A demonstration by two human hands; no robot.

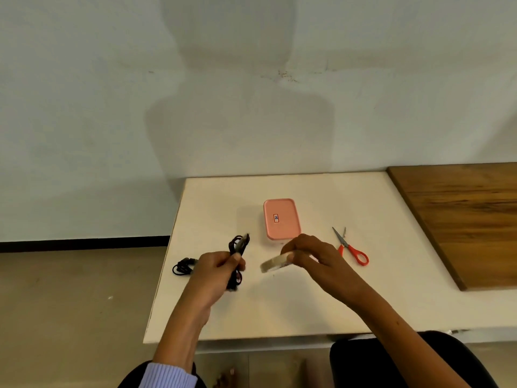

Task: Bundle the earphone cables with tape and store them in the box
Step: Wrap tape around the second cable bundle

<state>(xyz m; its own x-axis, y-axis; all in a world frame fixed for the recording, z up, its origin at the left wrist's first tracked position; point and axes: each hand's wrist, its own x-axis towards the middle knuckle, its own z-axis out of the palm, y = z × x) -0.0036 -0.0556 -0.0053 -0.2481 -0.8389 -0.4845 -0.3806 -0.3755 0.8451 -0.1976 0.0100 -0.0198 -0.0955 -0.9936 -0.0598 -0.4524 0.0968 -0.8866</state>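
My left hand grips a folded black earphone cable above the white table; loops stick out above and below the fist. My right hand holds a roll of clear tape just to the right of that cable, a small gap between them. A second coiled black earphone cable lies at the table's left edge, beside my left hand. The pink box sits shut with its lid on, behind both hands.
Red-handled scissors lie to the right of my right hand. The white table ends close on the left, with floor beyond. A brown wooden board adjoins the table on the right. A wall stands behind.
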